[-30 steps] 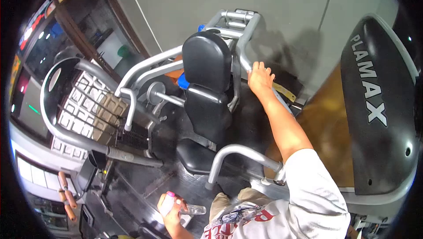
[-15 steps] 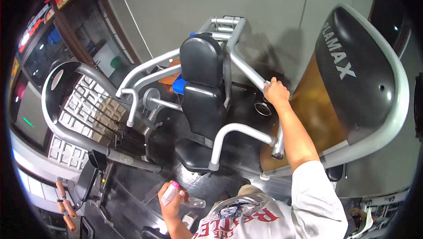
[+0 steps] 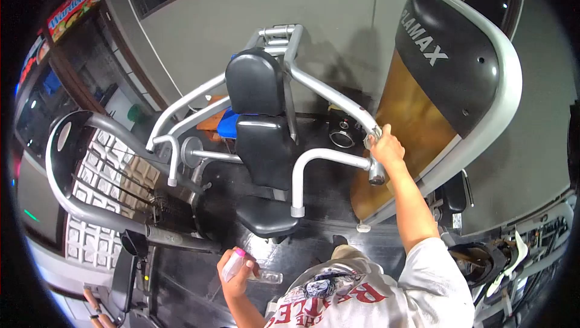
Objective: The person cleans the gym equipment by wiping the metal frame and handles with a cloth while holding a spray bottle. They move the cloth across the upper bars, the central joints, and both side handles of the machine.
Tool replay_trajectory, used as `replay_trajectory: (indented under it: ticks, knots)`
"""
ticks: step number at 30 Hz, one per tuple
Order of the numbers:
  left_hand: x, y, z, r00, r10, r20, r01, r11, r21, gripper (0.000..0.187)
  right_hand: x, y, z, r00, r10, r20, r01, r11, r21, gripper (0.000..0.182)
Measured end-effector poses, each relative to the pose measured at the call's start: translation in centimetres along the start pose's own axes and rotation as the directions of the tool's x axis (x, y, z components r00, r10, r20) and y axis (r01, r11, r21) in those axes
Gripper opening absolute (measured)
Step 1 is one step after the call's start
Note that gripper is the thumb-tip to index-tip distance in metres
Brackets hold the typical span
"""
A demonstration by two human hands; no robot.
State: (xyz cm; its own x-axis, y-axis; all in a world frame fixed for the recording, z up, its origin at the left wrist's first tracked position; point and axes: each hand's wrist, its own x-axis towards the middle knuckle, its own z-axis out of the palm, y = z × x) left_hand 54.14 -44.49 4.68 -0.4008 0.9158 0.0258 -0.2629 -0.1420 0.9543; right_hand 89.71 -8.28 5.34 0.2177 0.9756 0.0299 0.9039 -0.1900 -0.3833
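My right hand (image 3: 388,147) is closed over the silver tubular arm (image 3: 331,93) of a seated exercise machine, close above the capped end where a bent handle (image 3: 331,154) joins it. A small greyish patch shows beneath its fingers, and I cannot tell whether it is a cloth. Lower down, my left hand (image 3: 237,272) grips a clear spray bottle (image 3: 269,276) with a white and pink head; the bottle's body points to the right. Between the machine's two arms stand the black padded backrest (image 3: 256,83) and the black seat (image 3: 267,215).
A tall weight-stack housing (image 3: 447,56) marked "PLAMAX" stands at the right. On the left, another curved frame (image 3: 103,204) holds a weight stack. A blue item (image 3: 228,125) lies behind the backrest. More gym equipment (image 3: 531,255) is at the lower right.
My right hand has slid down the silver arm, closer to its capped end. The view has shifted to the right. My left hand still holds the spray bottle.
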Motion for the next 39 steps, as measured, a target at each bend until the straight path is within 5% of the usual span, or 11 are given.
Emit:
replay_trajectory:
  ticks: [9, 12, 25, 38, 39]
  knots:
    - [0.8, -0.3, -2.9, 0.999, -0.027, -0.036, 0.026, 1.0, -0.017, 0.02, -7.0, 1.8, 0.1, 0.996, 0.04, -0.08, -0.031, 0.994, 0.106, 0.049]
    - [1.8, -0.5, -2.6, 0.997, -0.049, -0.055, 0.048, 0.998, -0.035, 0.02, -6.3, 1.7, 0.3, 0.997, 0.007, -0.072, -0.006, 1.0, 0.017, 0.043]
    - [11.2, -1.8, -0.4, 0.999, -0.008, -0.033, 0.008, 1.0, -0.011, 0.018, 8.0, -3.5, 2.0, 0.972, -0.191, -0.14, 0.18, 0.98, -0.088, 0.033]
    - [12.0, -3.2, 0.2, 0.94, 0.009, -0.342, -0.016, 1.0, -0.019, 0.023, 20.6, -19.8, 9.3, 0.871, -0.485, -0.074, 0.47, 0.869, -0.156, 0.032]
    - [11.5, -3.6, -0.5, 0.943, 0.138, -0.303, -0.064, 0.968, 0.243, 0.026, 21.0, -20.4, 9.5, 0.872, -0.485, -0.071, 0.471, 0.869, -0.151, 0.031]
